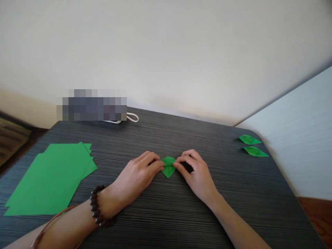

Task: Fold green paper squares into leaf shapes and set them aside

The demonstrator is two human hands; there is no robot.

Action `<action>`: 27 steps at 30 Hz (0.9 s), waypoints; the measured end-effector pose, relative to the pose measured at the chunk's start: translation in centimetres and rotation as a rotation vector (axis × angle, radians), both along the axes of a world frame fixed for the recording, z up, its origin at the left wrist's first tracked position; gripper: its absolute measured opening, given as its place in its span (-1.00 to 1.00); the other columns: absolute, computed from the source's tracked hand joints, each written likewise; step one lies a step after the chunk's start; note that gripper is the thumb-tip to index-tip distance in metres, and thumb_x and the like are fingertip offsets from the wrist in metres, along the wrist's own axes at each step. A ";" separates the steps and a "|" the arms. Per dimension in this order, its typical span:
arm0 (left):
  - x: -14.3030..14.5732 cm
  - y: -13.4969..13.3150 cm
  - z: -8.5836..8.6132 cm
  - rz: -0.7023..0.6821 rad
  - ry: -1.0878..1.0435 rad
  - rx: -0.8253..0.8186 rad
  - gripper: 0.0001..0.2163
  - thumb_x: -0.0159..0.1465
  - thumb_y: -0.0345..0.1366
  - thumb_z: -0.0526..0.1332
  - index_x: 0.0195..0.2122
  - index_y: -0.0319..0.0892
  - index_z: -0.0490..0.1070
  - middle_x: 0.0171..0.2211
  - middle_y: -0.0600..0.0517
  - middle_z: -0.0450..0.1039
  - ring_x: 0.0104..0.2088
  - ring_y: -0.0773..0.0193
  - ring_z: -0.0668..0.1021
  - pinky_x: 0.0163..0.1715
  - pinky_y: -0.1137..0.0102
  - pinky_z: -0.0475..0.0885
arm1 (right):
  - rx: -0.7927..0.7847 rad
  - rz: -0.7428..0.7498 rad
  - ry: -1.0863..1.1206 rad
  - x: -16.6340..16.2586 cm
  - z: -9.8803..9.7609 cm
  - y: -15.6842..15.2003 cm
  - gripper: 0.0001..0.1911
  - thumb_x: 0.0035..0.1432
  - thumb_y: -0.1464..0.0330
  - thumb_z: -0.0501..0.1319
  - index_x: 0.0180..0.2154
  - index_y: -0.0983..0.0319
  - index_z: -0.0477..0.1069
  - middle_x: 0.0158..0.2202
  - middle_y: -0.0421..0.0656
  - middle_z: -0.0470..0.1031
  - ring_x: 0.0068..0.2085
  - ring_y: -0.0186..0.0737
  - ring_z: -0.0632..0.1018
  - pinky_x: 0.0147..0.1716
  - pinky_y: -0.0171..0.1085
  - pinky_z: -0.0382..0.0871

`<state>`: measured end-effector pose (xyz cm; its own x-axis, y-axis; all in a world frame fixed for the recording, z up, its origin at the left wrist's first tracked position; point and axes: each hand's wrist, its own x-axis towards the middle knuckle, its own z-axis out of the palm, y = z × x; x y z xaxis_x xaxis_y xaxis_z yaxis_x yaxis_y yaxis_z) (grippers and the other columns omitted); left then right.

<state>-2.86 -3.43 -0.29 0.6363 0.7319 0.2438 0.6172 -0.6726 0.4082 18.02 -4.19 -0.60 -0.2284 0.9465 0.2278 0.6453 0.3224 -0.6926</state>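
Observation:
Between my two hands is a small folded piece of green paper (168,168), roughly diamond-shaped with a crease down its lower half. My left hand (144,169) pinches its left corner, thumb and fingers closed together. On the opposite corner my right hand (195,169) grips the paper between thumb and forefinger, the other fingers curled. A stack of loose green paper sheets (49,180) lies to the left of my left forearm. Two folded green paper pieces (250,139), long and pointed at both ends, rest one in front of the other at the far right.
The dark wood-grained table (166,218) has a rounded back right corner. At its back left lies a blurred-out object (92,108) with a white strap loop (133,117). A pale wall (166,52) rises behind, and a white panel (298,135) stands on the right.

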 end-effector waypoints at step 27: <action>1.2 0.1 0.5 0.194 0.018 -0.058 -0.84 0.31 -0.34 0.04 -0.34 -0.20 0.39 -0.32 -0.01 0.36 -0.25 0.20 0.38 -0.17 0.21 0.34 | 0.032 -0.084 -0.079 -0.9 -0.7 -0.1 -0.87 0.18 0.34 0.12 -0.38 0.24 0.36 -0.20 -0.06 0.29 -0.17 -0.15 0.40 -0.12 -0.10 0.33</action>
